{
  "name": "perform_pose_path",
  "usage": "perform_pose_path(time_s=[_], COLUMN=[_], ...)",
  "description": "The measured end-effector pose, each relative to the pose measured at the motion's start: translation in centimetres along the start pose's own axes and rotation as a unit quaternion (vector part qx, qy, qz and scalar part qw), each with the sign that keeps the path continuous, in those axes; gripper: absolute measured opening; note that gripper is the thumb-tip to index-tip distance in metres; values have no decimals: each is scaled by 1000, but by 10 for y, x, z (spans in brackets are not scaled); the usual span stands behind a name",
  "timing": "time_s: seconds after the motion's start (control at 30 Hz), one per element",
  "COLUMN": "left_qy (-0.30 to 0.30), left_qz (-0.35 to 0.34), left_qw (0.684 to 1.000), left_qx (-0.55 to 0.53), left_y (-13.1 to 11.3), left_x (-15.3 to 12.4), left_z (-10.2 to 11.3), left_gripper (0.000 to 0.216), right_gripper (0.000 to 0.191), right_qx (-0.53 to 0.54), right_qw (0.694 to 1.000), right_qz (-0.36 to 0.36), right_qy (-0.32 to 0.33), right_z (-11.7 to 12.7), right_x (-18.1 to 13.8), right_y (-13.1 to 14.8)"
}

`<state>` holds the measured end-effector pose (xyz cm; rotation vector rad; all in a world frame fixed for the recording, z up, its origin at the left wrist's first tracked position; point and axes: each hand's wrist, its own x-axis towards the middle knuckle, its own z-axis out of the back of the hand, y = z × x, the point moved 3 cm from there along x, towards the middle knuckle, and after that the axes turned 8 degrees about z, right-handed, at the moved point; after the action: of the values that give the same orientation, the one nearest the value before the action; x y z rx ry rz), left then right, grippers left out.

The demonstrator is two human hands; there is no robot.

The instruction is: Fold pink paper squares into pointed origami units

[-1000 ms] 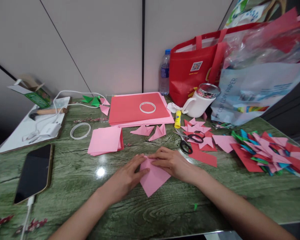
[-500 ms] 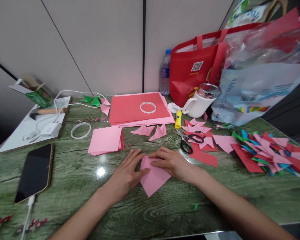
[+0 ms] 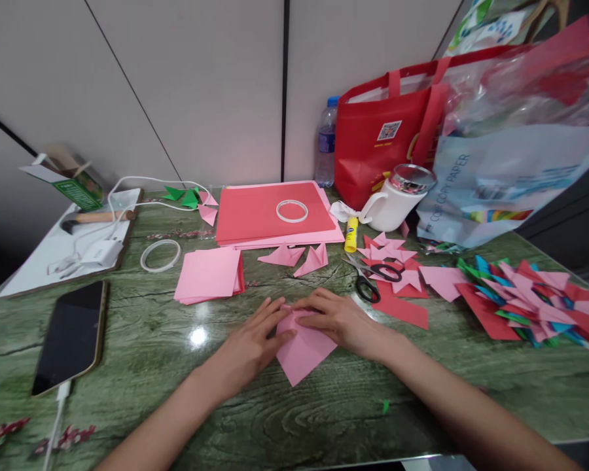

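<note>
A folded pink paper (image 3: pixel 302 353) lies on the green wood-grain table (image 3: pixel 324 412) in front of me. My left hand (image 3: pixel 250 343) rests on its left edge with the fingers stretched flat toward the top corner. My right hand (image 3: pixel 341 320) presses the paper's upper part from the right, fingers flat and together. The fingertips of both hands nearly meet at the paper's top.
A stack of pink squares (image 3: pixel 209 275), two folded pink pieces (image 3: pixel 299 256), red sheets (image 3: pixel 272 212) with a tape ring (image 3: pixel 291 210), scissors (image 3: pixel 370 276), a glue stick (image 3: pixel 349 234), a mug (image 3: pixel 397 194), a pile of folded coloured papers (image 3: pixel 525 297), bags behind, and a phone (image 3: pixel 71 337) at left.
My left fingers have slid slightly right, closer to the paper's top corner. The right hand has stayed in place.
</note>
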<state>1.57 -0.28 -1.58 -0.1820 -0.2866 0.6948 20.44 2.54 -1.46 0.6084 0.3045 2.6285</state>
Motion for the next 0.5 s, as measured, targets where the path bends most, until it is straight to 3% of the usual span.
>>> perform_pose_path(time_s=[0.5], left_qy=[-2], left_qz=[25], left_qw=[999], left_qx=[-46], left_y=[-4], left_x=[-1], left_z=[2], left_gripper=[36], right_gripper=[22], right_qx=[-10], right_qw=[1000], right_qz=[7], right_qy=[29], right_z=[0], right_x=[0], right_y=[1])
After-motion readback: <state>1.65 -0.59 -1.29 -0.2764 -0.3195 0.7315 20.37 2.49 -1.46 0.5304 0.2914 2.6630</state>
